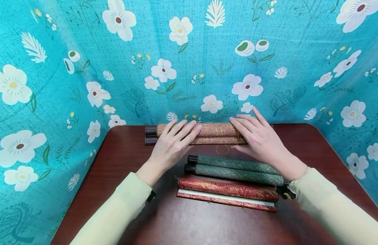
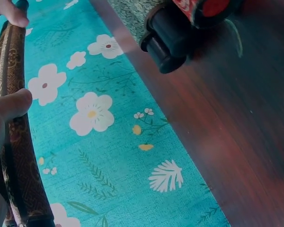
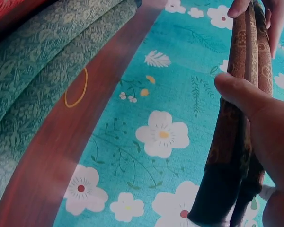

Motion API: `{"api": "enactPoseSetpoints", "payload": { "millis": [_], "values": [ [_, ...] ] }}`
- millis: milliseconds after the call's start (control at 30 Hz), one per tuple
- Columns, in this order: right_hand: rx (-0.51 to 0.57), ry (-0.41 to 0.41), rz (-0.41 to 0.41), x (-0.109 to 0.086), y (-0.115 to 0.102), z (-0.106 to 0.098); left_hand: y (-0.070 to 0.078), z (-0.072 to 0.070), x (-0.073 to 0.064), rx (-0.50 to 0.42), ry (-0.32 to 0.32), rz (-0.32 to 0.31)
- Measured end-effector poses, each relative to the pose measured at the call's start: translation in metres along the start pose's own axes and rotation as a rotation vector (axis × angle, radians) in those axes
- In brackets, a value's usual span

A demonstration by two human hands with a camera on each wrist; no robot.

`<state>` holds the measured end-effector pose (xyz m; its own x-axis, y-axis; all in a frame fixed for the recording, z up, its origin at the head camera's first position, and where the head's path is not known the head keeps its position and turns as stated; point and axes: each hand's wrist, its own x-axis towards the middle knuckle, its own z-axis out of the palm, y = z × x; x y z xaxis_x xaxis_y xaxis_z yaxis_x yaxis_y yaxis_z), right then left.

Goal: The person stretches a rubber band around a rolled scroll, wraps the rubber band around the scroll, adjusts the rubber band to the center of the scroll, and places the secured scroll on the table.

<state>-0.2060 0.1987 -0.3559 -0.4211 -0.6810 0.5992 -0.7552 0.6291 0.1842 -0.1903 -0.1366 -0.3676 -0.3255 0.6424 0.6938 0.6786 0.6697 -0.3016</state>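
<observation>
Both hands hold a brown, gold-patterned rolled scroll (image 1: 217,129) with dark end knobs, at the back edge of the table. It is wound as two rolls lying side by side. My left hand (image 1: 171,144) grips it near its left end, and the left wrist view shows the thumb (image 2: 16,104) against the near roll. Toward the other end, my right hand (image 1: 259,134) holds it, thumb (image 3: 241,94) on the near side in the right wrist view. The palm covers the scroll's right end in the head view.
A green patterned scroll (image 1: 237,172) with black knobs lies in front of the brown one. Nearer still is a red and gold scroll (image 1: 227,189) with a pale strip. A thin yellow loop (image 1: 228,149) lies behind the green scroll. Flowered turquoise cloth (image 1: 189,68) hangs behind the table (image 1: 121,163).
</observation>
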Motion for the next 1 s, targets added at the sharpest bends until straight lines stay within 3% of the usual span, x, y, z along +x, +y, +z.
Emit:
{"api": "enactPoseSetpoints", "payload": {
  "millis": [233, 1000],
  "values": [
    [-0.034, -0.011, 0.052, -0.004, 0.003, -0.005, -0.003, -0.002, -0.001, -0.013, 0.001, -0.001],
    [0.030, 0.055, -0.022, 0.007, -0.005, 0.000, -0.001, -0.008, 0.000, -0.025, 0.004, -0.019]
  ]
}}
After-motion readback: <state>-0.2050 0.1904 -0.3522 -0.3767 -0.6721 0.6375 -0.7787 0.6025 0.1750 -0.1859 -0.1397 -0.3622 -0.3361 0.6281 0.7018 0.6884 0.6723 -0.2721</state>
